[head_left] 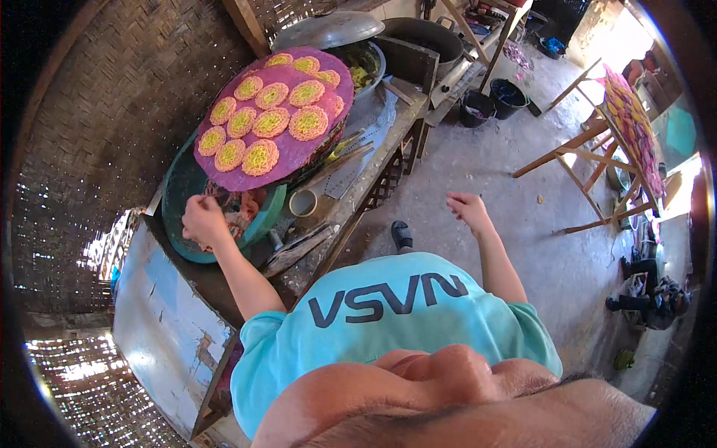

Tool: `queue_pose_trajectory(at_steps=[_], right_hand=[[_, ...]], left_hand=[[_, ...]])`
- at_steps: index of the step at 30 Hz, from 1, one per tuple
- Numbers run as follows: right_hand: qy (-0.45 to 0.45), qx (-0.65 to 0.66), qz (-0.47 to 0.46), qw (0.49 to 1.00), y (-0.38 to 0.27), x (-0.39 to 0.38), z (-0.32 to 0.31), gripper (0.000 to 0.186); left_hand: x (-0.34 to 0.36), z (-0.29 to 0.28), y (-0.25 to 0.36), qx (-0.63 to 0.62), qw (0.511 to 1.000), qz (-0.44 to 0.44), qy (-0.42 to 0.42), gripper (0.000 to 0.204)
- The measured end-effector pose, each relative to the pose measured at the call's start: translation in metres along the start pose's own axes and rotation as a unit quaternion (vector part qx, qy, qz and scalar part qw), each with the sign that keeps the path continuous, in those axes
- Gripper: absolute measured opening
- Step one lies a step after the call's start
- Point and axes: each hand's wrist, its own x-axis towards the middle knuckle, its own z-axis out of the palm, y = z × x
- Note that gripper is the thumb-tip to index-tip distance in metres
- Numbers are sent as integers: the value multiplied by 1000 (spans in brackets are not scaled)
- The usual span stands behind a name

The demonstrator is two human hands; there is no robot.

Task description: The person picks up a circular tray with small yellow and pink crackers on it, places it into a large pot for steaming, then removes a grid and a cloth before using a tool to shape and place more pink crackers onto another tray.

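Observation:
My left hand (203, 222) is closed at the near rim of a green basin (175, 216); whether its fingers hold anything is hidden. Crumpled pinkish pieces (248, 209) lie in the basin beside it. A round purple board (299, 160) rests above the basin, bearing several lacy yellow-and-pink rounds (272, 122) of noodle-like strands. My right hand (469, 210) hangs in the air over the floor, fingers loosely apart and nothing seen in them. A small pale cup (304, 203) stands on the bench right of the basin.
Behind the board, a metal lid (328, 30) partly covers a large bowl (371, 71), near a dark pot (422, 41). Black buckets (476, 108) stand on the floor. At right, a wooden rack (590, 149) supports a colourful slanted panel (631, 119). A woven wall (112, 112) borders the left.

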Motion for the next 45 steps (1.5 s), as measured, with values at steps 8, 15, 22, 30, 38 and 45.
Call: queue_pose_trajectory(at_steps=[8,15,22,30,38,45], right_hand=[[-163,84,-101,978,-80,104,59,25],[-113,-103,-388,909,-186,215,99,25],[-27,-307,-435,846,-212,296,155,30],[-26,-165,-381,910,-249,396,98,31],[-335,-561,-350,671,-234,363,189,27],[-438,-365,-413,710,-217,368,206,29]], left_hand=[[32,-8,-30,-541,818,-193,3,36],[52,-24,-14,-751,623,-207,-71,45],[63,-31,-10,-807,531,-250,-62,44],[40,-53,9,-797,498,-340,21,45],[34,-66,25,-777,521,-352,21,46],[54,-66,59,-760,543,-356,13,45]])
